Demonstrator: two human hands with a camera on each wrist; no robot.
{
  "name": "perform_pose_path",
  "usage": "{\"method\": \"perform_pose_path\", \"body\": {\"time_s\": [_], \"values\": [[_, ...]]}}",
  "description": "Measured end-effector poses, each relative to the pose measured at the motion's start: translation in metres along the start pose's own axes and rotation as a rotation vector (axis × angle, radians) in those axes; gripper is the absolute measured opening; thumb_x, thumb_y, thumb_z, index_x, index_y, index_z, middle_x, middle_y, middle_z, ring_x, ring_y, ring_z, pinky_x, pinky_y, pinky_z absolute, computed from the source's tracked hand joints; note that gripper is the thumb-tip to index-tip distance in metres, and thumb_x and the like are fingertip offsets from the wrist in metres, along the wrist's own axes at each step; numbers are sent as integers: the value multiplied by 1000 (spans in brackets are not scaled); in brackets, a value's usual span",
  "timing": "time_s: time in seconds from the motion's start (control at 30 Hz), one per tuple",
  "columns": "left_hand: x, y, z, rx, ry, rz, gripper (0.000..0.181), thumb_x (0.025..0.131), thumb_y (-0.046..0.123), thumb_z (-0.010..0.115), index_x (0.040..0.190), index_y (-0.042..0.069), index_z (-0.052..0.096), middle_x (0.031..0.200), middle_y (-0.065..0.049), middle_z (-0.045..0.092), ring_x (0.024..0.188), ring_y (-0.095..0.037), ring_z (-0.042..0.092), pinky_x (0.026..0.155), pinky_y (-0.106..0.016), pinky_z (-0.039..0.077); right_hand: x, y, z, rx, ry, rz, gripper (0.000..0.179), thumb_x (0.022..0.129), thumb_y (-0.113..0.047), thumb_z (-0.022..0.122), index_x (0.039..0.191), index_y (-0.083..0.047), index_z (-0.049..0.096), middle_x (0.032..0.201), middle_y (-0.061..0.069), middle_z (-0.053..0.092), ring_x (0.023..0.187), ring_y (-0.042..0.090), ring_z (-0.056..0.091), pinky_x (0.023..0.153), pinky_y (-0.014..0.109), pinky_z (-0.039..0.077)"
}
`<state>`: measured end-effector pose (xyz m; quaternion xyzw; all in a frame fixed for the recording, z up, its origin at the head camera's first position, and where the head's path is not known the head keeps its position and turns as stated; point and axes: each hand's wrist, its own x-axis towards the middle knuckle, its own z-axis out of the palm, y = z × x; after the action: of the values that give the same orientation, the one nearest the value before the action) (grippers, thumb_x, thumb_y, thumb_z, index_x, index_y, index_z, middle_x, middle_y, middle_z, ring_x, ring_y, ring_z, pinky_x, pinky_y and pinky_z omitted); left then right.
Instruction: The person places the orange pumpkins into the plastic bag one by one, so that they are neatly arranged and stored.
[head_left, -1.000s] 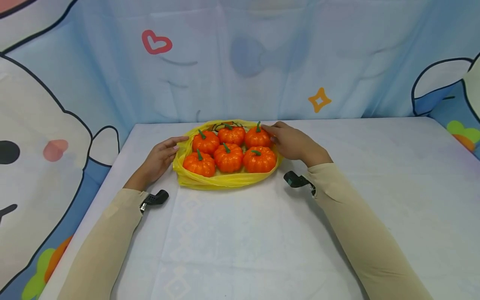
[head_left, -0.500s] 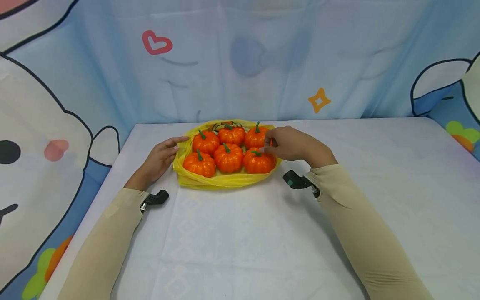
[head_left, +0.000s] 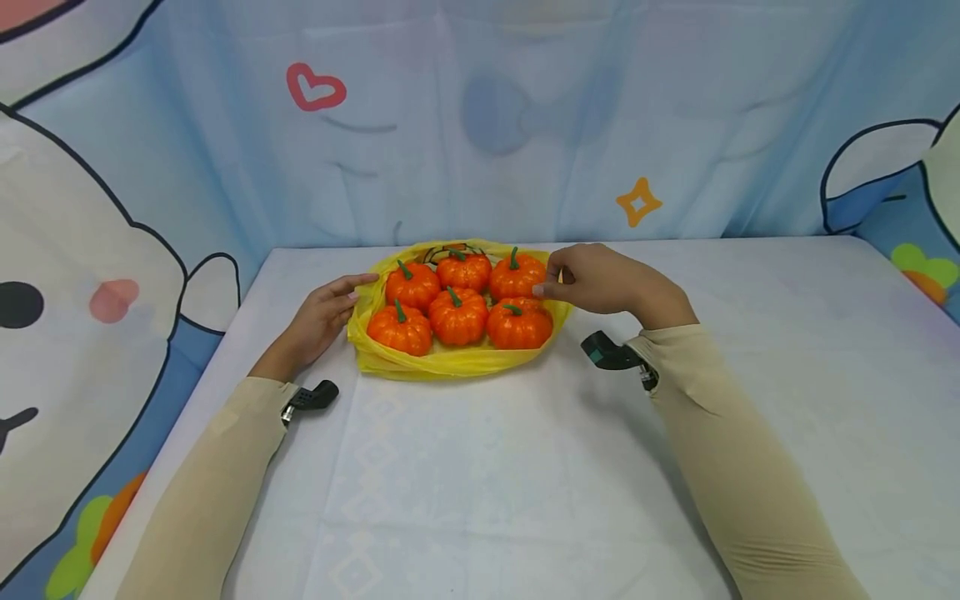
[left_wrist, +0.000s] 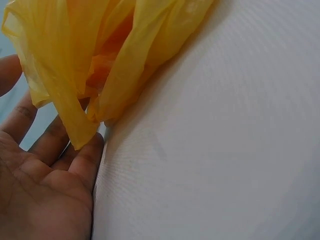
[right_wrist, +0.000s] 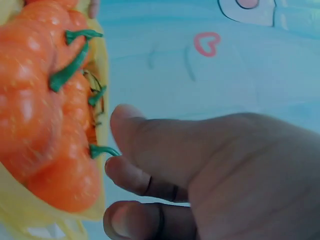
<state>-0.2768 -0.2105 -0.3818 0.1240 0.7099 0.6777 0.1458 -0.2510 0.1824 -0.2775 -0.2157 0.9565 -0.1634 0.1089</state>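
Several small orange pumpkins (head_left: 457, 317) with green stems sit in two rows in an opened yellow plastic bag (head_left: 450, 364), its rim spread round them. At the bag's left side my left hand (head_left: 318, 317) touches the rim with relaxed fingers. The left wrist view shows its palm facing the bag's folded corner (left_wrist: 82, 125), some fingertips hidden behind the plastic. My right hand (head_left: 611, 282) is at the bag's right rim, beside the right-hand pumpkins. In the right wrist view its thumb and bent fingers stand apart, with nothing between them.
The bag lies near the back edge of a table with a white cloth (head_left: 457, 483). A light blue printed curtain (head_left: 480, 125) hangs behind it. A black wrist camera (head_left: 315, 395) juts from the left sleeve, another wrist camera (head_left: 609, 352) from the right.
My right hand has gone from the back right pumpkin, down past the front right one, and then out to the right rim. The rim bulges slightly further right. My left hand has stayed put.
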Motion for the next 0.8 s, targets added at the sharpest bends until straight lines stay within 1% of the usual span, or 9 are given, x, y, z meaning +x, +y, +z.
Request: {"method": "perform_pose_path", "body": {"time_s": [0.2,0.27,0.37,0.47,0.53,0.57,0.63,0.7,0.8], "values": [[-1,-4,-3,-34,14,-10,42,105,17,41,146,9,45,162,-1,23,144,-16,30,109,-18,39,-5,-1,-2,12,41,-2,27,99,-28,54,83,-7,60,57,-1,41,53,16,39,55,29,35],[-2,-4,-6,-33,14,-4,42,105,18,42,146,12,45,163,-1,21,146,-18,28,111,-20,38,-3,-4,0,32,54,-20,28,100,-27,52,82,-7,60,55,-2,38,52,15,37,54,29,34],[-3,-5,-8,-31,10,-5,44,105,19,43,148,16,44,165,0,17,150,-19,20,119,-28,31,3,-5,4,78,43,-39,28,100,-25,50,83,-5,61,55,-3,37,51,15,36,55,29,34],[-3,-6,-10,-45,-1,1,48,105,19,43,153,22,37,164,-4,19,148,-19,24,120,-29,29,10,-3,9,95,21,-42,28,100,-24,49,83,-4,61,57,-3,37,52,15,37,56,29,35],[-4,-6,-11,-59,-8,10,52,105,18,42,156,25,31,163,-7,21,144,-16,31,116,-24,34,13,-2,12,87,19,-33,28,99,-23,49,82,-5,61,57,-2,38,52,15,38,56,29,35],[-4,-6,-11,-74,-11,18,53,105,18,42,156,25,28,162,-9,24,140,-15,35,113,-21,37,14,-1,13,83,24,-31,28,99,-23,49,81,-5,60,57,-2,38,52,16,38,56,29,35],[-4,-5,-12,-96,-14,24,55,106,20,41,158,24,24,161,-10,23,137,-11,38,108,-16,40,14,-2,13,83,37,-33,28,99,-22,48,79,-7,59,57,-2,38,52,16,38,56,29,35],[-4,-4,-12,-116,-17,23,55,106,22,39,158,21,22,162,-9,22,137,-10,37,106,-14,41,14,-3,14,85,32,-34,28,99,-22,48,77,-8,58,57,-2,37,52,16,38,56,29,35],[-3,-2,-12,-106,-27,9,55,107,26,36,159,18,19,164,-7,19,144,-12,32,109,-16,38,12,-7,14,90,14,-30,28,98,-22,48,75,-9,56,57,-3,37,53,15,38,57,29,34]]}}
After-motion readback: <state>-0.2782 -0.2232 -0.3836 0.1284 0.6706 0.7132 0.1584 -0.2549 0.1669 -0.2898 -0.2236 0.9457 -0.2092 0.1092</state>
